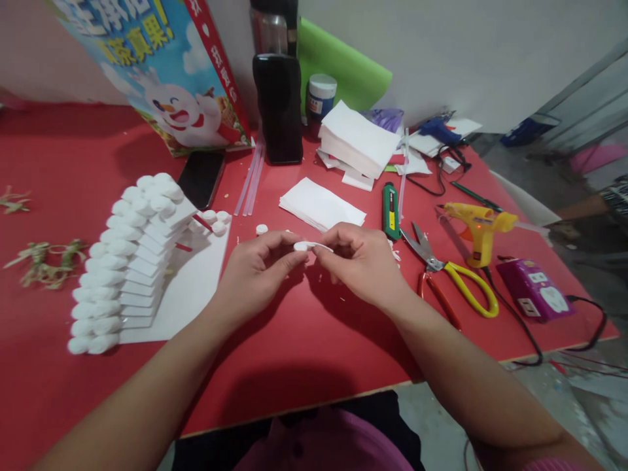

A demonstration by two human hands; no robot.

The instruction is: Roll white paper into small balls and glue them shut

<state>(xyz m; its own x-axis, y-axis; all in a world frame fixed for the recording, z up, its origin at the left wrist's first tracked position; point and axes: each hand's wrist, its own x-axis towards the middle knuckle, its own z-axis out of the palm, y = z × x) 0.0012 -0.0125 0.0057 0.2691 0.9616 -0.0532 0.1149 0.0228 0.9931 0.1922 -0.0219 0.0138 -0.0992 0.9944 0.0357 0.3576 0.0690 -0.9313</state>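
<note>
Above the near part of the red bench (318,366), a white strip (308,246) is held in both hands, its coiled end pinched in the narrowed fingers of the left hand (260,267) and its tail in those of the right hand (364,260); the coil could spring open if the pinch were slackened, or be creased if squeezed too hard. The strip looks thin and slightly bowed, though how tightly it is wound cannot be judged at this size. Beyond it, white sheets (321,204) are laid flat.
</note>
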